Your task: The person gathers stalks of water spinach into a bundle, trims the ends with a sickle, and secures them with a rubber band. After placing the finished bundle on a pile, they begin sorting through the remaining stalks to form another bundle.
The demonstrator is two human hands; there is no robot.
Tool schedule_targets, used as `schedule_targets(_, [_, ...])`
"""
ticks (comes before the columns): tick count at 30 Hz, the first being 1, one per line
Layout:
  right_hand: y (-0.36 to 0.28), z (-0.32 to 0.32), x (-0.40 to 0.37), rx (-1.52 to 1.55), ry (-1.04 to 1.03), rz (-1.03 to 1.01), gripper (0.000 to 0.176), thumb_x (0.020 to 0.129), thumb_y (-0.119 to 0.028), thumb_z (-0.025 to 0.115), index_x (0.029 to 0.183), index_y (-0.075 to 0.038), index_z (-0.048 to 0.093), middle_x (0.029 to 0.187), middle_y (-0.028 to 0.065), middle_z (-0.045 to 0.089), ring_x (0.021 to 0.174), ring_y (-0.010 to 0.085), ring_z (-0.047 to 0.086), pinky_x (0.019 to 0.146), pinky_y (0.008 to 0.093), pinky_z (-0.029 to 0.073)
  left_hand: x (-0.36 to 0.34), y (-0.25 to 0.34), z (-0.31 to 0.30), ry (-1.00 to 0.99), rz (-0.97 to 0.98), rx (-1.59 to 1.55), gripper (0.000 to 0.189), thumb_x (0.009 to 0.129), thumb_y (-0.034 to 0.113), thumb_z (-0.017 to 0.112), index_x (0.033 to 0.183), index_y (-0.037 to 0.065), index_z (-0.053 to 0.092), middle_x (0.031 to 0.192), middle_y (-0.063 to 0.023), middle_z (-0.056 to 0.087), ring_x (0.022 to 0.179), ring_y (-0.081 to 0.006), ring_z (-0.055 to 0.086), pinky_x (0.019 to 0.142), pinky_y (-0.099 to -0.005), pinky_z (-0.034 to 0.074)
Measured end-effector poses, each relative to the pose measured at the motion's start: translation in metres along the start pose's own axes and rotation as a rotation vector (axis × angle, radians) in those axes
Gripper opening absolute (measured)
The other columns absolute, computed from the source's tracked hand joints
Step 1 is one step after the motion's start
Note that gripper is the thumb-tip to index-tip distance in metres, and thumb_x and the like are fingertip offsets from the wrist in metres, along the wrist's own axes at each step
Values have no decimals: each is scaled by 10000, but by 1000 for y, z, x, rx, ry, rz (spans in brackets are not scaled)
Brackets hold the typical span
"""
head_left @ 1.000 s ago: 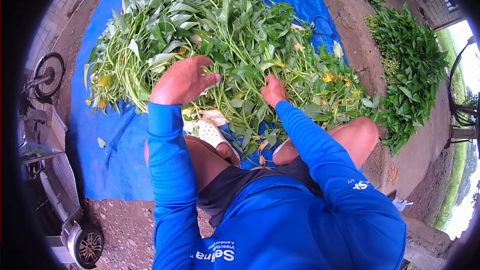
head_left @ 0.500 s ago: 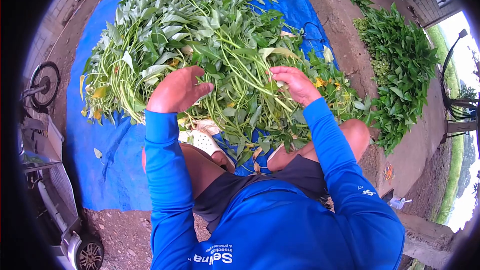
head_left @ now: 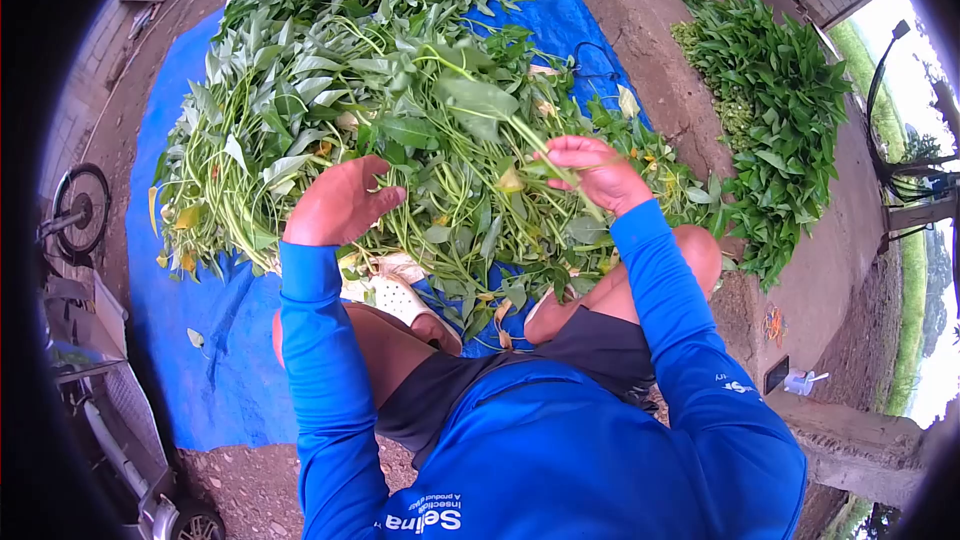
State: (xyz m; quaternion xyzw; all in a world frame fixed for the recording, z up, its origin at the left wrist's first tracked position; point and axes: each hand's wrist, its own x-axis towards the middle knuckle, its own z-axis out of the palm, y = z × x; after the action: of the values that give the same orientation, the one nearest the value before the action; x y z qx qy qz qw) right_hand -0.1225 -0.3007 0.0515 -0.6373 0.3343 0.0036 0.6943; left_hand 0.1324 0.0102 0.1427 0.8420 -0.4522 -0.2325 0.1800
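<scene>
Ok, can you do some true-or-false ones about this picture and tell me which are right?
1. The right hand holds a leafy stem. True.
2. The tarp under the big pile of greens is red. False: the tarp is blue.
3. There are yellow leaves in the big pile of greens. True.
4. The left sleeve stops at the elbow. False: the left sleeve reaches the wrist.
5. One pale shoe has holes in it. True.
</scene>
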Motion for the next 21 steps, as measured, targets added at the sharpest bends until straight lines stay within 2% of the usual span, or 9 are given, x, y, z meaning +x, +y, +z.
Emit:
schedule_targets(2, [24,-7,13,-459,100,-3,193,957,-147,751,1138,-82,734,978,3,729,875,103,678,821,296,556,1,3,4,-16,25,-16,596,957,407,778,1333,-42,672,1167,-268,753,1104,-413,729,966,-464,566])
schedule_targets(5, [4,-5,-12,214,44,-159,195,971,-141,752,1151,-75,722,1008,19,741,912,129,700,814,305,569,5,10,4,20,95,-4,483,960,328,786,1279,-24,703,1117,-240,767,1024,-350,754,900,-440,580])
schedule_targets(7, [-1,-4,-25,264,18,-199,208,1008,-151,732,1200,-81,694,1037,32,728,916,139,712,796,317,592,8,19,7,22,157,-72,410,975,274,782,1251,-23,715,1096,-199,779,960,-274,765,860,-395,586])
schedule_targets(9, [-12,5,-41,376,-16,-180,216,1035,-170,717,1230,-89,672,1028,39,721,883,140,715,764,315,597,12,29,22,96,285,-480,252,1005,141,746,1212,-2,740,941,-43,764,783,-117,683,704,-308,559])
schedule_targets(11, [-11,17,-52,366,-98,-174,265,1050,-231,722,1262,-92,642,1036,25,715,868,119,694,697,291,578,5,58,20,-98,272,-960,230,1023,120,723,1236,42,756,943,4,746,758,-86,666,669,-270,550])
schedule_targets(13, [-4,43,-60,395,-88,-187,258,1069,-246,698,1269,-103,620,1025,26,698,838,113,674,655,296,558,2,80,32,-181,315,-1103,246,1038,127,708,1273,73,758,951,2,748,759,-67,666,656,-248,561])
schedule_targets(15, [10,64,-60,326,-22,-236,266,1068,-232,701,1282,-96,623,1044,18,688,877,107,661,697,295,561,10,89,51,-58,264,-1120,271,1054,166,695,1297,54,740,950,-15,751,722,-66,662,615,-242,553])
schedule_targets(18, [20,91,-66,329,27,-362,285,1061,-222,716,1289,-65,647,1104,-2,684,948,99,644,865,294,545,29,80,48,383,108,-1235,276,1034,232,731,1221,29,729,902,-11,724,622,-62,601,532,-236,486])
schedule_targets(21, [26,101,-70,258,-3,-412,292,1049,-192,727,1292,-46,658,1095,-10,683,934,91,645,878,293,541,42,52,30,409,51,-1221,298,1037,338,728,1109,52,767,868,12,706,592,-53,560,527,-218,445])
